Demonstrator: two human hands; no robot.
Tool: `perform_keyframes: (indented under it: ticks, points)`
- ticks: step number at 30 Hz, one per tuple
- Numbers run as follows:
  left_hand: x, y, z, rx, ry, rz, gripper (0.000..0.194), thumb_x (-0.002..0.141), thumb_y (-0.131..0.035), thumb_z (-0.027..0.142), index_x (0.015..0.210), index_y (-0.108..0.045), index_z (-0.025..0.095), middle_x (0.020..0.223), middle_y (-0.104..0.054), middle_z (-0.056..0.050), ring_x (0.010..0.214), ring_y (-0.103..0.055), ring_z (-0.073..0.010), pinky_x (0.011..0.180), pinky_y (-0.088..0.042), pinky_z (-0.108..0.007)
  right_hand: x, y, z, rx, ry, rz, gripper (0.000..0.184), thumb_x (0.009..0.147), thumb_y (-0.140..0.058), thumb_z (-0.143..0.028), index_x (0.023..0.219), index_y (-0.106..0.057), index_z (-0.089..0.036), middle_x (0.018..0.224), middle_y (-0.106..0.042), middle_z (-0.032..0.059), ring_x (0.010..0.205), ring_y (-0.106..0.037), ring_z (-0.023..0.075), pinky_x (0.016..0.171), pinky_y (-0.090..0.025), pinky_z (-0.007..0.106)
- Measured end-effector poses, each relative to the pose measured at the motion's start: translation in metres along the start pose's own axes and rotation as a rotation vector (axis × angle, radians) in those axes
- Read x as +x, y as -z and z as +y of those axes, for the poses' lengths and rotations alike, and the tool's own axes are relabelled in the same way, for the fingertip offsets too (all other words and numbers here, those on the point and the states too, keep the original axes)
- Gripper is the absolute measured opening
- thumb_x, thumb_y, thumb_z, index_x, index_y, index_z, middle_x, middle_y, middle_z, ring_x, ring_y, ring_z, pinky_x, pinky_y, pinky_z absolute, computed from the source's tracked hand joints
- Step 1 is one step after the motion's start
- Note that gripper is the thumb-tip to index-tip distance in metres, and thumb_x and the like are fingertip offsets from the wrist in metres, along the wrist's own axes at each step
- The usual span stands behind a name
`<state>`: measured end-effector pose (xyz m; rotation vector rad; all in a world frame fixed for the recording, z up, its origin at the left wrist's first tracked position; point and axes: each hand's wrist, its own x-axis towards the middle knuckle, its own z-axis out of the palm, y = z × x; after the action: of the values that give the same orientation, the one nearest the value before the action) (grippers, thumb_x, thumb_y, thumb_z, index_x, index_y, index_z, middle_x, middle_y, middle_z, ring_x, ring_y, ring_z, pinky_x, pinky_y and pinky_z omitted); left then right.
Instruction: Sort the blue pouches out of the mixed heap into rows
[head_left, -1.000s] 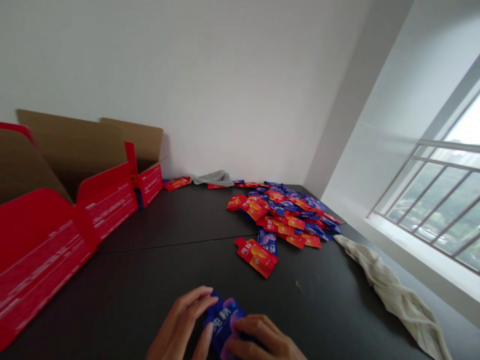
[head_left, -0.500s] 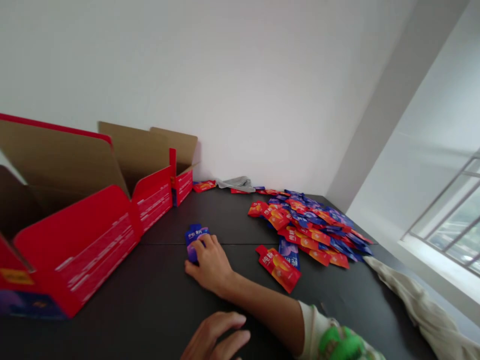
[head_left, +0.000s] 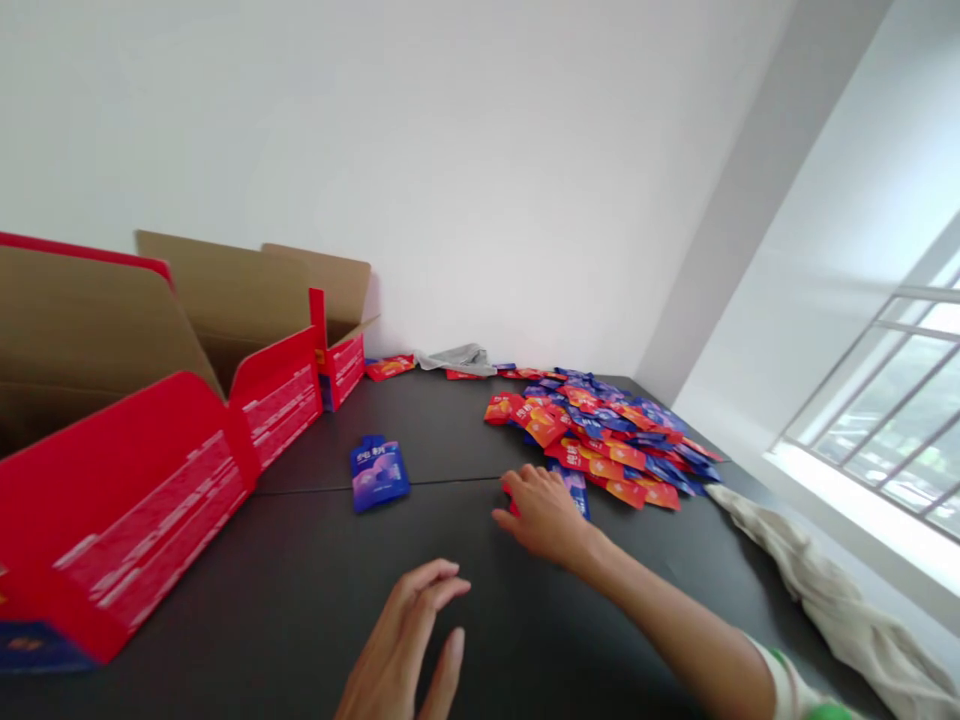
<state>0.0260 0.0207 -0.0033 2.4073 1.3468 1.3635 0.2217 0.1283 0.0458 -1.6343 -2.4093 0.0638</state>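
Observation:
A blue packet (head_left: 378, 472) lies flat on the dark table (head_left: 300, 580), apart from both hands. My right hand (head_left: 546, 514) reaches over a red packet at the near edge of the pile of red and blue packets (head_left: 600, 440), fingers curled down onto it and hiding most of it. My left hand (head_left: 409, 645) hovers low at the bottom of the view, fingers stretched out and holding nothing.
Open red cardboard boxes (head_left: 127, 440) with brown flaps stand along the left side. A cream cloth (head_left: 810, 590) lies at the right table edge by the window. A grey cloth (head_left: 454, 357) sits at the back by the wall.
My right hand let go of the blue packet on the table and moved right to the red packet by the pile. My left hand rose slightly.

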Motion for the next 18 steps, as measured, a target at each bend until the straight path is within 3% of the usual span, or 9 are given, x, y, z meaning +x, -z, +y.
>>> perform_keyframes:
  ticks: [2, 4, 8, 10, 12, 15, 18]
  points:
    - [0.000, -0.001, -0.001, -0.025, 0.044, -0.015, 0.032, 0.090, -0.048, 0.028, 0.122, -0.048, 0.028, 0.124, -0.057, -0.006, 0.115, -0.060, -0.0203, 0.093, -0.053, -0.031, -0.024, 0.006, 0.033, -0.031, -0.081, -0.012, 0.051, 0.078, -0.067, -0.045, 0.119, -0.057, -0.016, 0.116, -0.054, 0.0170, 0.108, -0.048, 0.0362, 0.090, -0.040, 0.051]
    - [-0.001, -0.003, -0.002, -0.050, 0.075, -0.037, 0.031, 0.091, -0.047, 0.031, 0.122, -0.047, 0.029, 0.125, -0.056, -0.005, 0.116, -0.059, -0.0214, 0.095, -0.052, -0.034, -0.041, 0.004, 0.055, 0.015, -0.111, 0.001, 0.056, 0.077, -0.067, -0.049, 0.122, -0.054, -0.019, 0.122, -0.050, 0.0147, 0.112, -0.046, 0.0352, 0.093, -0.040, 0.050]
    - [-0.002, -0.007, -0.006, -0.158, 0.194, -0.094, 0.032, 0.092, -0.048, 0.037, 0.124, -0.045, 0.032, 0.126, -0.055, -0.005, 0.115, -0.059, -0.0220, 0.098, -0.050, -0.040, -0.051, -0.004, 0.066, 0.144, -0.227, 0.042, 0.061, 0.072, -0.071, -0.045, 0.121, -0.051, -0.015, 0.122, -0.050, 0.0157, 0.117, -0.045, 0.0343, 0.100, -0.037, 0.048]
    - [-0.001, -0.010, -0.008, -0.274, 0.311, -0.139, 0.034, 0.092, -0.048, 0.040, 0.124, -0.045, 0.031, 0.125, -0.056, -0.005, 0.112, -0.061, -0.0218, 0.096, -0.052, -0.039, -0.049, -0.001, 0.060, 0.234, -0.290, 0.014, 0.065, 0.067, -0.075, -0.042, 0.119, -0.049, -0.012, 0.118, -0.053, 0.0161, 0.114, -0.047, 0.0336, 0.097, -0.039, 0.045]
    - [0.003, -0.013, -0.010, -0.437, 0.429, -0.174, 0.034, 0.093, -0.048, 0.042, 0.124, -0.047, 0.029, 0.124, -0.057, -0.007, 0.111, -0.061, -0.0222, 0.093, -0.053, -0.038, -0.050, 0.004, 0.047, 0.389, -0.302, -0.058, 0.052, 0.069, -0.074, -0.041, 0.109, -0.052, -0.015, 0.107, -0.059, 0.0112, 0.100, -0.056, 0.0284, 0.086, -0.045, 0.039]
    - [0.014, -0.013, -0.008, -0.716, 0.524, -0.217, 0.039, 0.092, -0.049, 0.045, 0.126, -0.048, 0.026, 0.121, -0.061, -0.009, 0.110, -0.061, -0.0244, 0.090, -0.054, -0.038, -0.060, 0.008, 0.013, 0.724, -0.190, -0.133, 0.031, 0.078, -0.067, -0.037, 0.098, -0.052, -0.018, 0.093, -0.063, 0.0033, 0.081, -0.060, 0.0190, 0.068, -0.047, 0.028]
    - [0.023, -0.007, -0.002, -0.840, 0.557, -0.262, 0.040, 0.086, -0.056, 0.051, 0.116, -0.059, 0.024, 0.104, -0.070, -0.006, 0.095, -0.067, -0.0259, 0.079, -0.057, -0.036, -0.075, 0.004, -0.027, 0.974, -0.083, -0.169, 0.022, 0.085, -0.059, -0.031, 0.099, -0.049, -0.018, 0.091, -0.063, 0.0008, 0.076, -0.059, 0.0148, 0.060, -0.044, 0.022]
